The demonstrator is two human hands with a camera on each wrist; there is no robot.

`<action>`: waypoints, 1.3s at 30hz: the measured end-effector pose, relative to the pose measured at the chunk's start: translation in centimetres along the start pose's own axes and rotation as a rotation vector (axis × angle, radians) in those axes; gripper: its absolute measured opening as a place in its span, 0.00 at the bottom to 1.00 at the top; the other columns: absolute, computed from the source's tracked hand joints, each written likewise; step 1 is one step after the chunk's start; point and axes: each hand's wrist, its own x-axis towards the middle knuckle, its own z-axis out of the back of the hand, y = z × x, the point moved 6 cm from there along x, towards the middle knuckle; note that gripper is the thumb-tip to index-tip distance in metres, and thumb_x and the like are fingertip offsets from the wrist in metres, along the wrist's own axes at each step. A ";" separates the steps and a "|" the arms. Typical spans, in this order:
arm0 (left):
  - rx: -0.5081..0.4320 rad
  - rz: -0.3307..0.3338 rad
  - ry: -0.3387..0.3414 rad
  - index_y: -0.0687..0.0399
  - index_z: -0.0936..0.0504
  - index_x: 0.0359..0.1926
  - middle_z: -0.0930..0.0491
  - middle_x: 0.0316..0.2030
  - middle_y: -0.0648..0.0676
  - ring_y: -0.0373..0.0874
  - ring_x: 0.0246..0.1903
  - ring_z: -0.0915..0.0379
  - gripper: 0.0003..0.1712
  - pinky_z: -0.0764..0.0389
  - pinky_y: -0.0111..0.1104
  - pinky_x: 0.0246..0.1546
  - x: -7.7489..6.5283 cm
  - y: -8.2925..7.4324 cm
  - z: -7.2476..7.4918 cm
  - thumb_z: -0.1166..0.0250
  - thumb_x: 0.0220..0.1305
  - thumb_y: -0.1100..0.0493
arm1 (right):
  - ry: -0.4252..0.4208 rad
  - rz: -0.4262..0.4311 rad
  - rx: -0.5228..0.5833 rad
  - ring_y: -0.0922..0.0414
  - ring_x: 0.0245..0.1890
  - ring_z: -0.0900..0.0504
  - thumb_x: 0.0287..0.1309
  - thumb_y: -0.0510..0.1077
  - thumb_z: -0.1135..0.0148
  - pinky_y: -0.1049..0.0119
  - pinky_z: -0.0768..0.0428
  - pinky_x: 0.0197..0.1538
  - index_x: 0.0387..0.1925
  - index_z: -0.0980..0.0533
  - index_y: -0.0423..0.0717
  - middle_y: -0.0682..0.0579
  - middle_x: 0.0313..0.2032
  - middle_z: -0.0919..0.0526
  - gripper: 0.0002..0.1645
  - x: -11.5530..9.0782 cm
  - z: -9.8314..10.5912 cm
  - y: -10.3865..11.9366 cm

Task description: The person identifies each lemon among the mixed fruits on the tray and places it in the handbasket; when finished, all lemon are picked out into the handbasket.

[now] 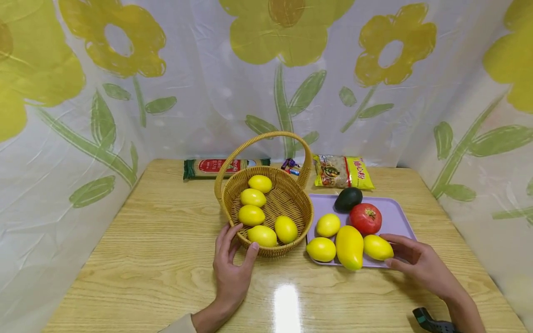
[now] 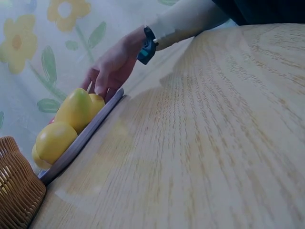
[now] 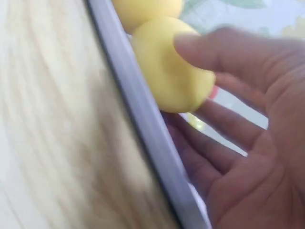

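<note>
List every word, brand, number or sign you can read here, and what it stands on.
"通心粉", apparently: yellow-ended bag; its smaller print is unreadable.
Green-and-red packet: lettering partly behind the basket handle, too small to read surely.
Small wrapped sweets: print too small.

the red label on the long pasta pack (image 1: 206, 173) has pale letters. the end looks like "voila", but the wicker basket (image 1: 272, 251) hides some with its handle. small chinese writing there is too tiny to read. the macaroni bag (image 1: 343, 172) has big red chinese writing on yellow. it looks like "通心粉".
</note>
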 end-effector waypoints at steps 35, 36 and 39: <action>0.024 -0.008 0.001 0.59 0.23 0.73 0.41 0.81 0.66 0.64 0.80 0.40 0.32 0.27 0.25 0.74 -0.2 0.0 0.2 0.25 0.72 0.62 | 0.251 0.342 -0.137 0.61 0.52 0.11 0.67 0.45 0.22 0.60 0.08 0.57 0.67 0.17 0.55 0.59 0.58 0.11 0.28 14.2 -10.9 15.2; 0.022 -0.010 0.001 0.59 0.23 0.73 0.41 0.81 0.66 0.64 0.80 0.40 0.32 0.27 0.25 0.75 -0.1 -0.1 0.2 0.25 0.72 0.62 | 0.252 0.347 -0.148 0.61 0.51 0.11 0.67 0.46 0.22 0.58 0.08 0.57 0.67 0.17 0.54 0.59 0.57 0.11 0.28 14.4 -11.1 15.4; 0.014 -0.012 0.000 0.61 0.23 0.73 0.41 0.81 0.66 0.65 0.80 0.40 0.33 0.26 0.26 0.75 0.0 -0.1 0.1 0.25 0.71 0.63 | 0.234 0.354 -0.155 0.57 0.53 0.10 0.67 0.48 0.21 0.54 0.08 0.58 0.68 0.17 0.54 0.57 0.60 0.11 0.30 14.3 -11.0 15.4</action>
